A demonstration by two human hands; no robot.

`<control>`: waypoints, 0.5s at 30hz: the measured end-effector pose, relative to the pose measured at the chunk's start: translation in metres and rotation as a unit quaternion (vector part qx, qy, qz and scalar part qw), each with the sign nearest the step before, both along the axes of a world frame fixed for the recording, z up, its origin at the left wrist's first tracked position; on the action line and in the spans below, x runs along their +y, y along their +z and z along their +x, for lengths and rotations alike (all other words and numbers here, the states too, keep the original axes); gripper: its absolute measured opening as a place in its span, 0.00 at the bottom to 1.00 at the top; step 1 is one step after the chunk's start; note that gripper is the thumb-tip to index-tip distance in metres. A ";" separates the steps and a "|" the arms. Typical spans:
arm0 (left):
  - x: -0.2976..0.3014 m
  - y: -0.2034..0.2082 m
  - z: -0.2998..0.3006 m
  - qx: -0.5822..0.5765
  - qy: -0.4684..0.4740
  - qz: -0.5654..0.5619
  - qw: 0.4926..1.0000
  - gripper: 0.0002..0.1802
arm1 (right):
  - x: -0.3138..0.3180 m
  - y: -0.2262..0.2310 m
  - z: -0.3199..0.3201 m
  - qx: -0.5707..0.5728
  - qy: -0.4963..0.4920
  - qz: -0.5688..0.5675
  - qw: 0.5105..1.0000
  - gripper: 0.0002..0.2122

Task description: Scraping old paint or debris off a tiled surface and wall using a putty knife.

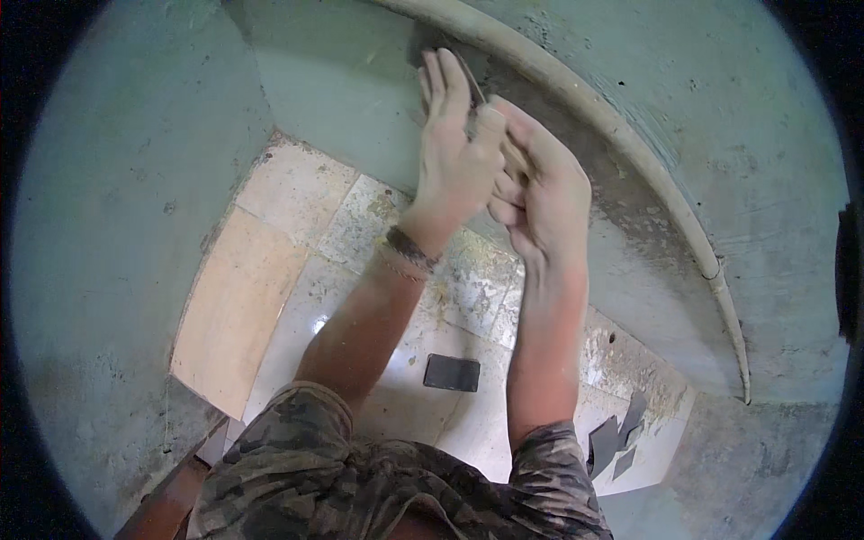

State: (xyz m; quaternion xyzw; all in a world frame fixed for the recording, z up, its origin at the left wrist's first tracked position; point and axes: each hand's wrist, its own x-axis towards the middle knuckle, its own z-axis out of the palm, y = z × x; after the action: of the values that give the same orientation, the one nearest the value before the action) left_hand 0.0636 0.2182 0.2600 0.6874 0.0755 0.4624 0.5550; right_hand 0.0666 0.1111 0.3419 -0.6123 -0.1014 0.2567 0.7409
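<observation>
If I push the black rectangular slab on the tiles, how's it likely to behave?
The black slab lies flat on the tiles, so it'll probably slide rather than roll or tip. Its straight outline suggests it's stiff. Its face looks fairly smooth, so it may be slippery.

glossy tiles [405,405], matt scuffed painted wall [324,81]; smooth-looking pipe [612,123], matt dark sheet pieces [605,445]; soft cloth shirt [288,486]

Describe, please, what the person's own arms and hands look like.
The left hand and right hand are ungloved. A dark band and a thinner, paler cord circle the left wrist; none shows on the right. Short camouflage sleeves, mottled grey and brown, leave both forearms bare.
</observation>
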 end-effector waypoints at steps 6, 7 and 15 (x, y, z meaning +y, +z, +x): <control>-0.094 0.000 -0.009 0.073 -0.074 0.078 0.991 0.46 | -0.075 -0.010 -0.005 -0.003 -0.031 0.009 0.999 0.19; -0.085 -0.003 -0.008 0.075 -0.077 0.073 0.992 0.46 | -0.076 -0.007 -0.009 -0.023 -0.062 -0.030 0.997 0.20; -0.045 0.010 -0.021 0.044 -0.078 -0.035 0.995 0.43 | -0.036 -0.006 -0.009 -0.042 -0.048 -0.071 0.995 0.20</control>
State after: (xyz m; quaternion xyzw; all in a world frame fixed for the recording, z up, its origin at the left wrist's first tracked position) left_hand 0.0427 0.1735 0.2703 0.6908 0.0625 0.3844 0.6092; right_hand 0.0575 0.0749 0.3356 -0.6779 -0.0846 0.2014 0.7019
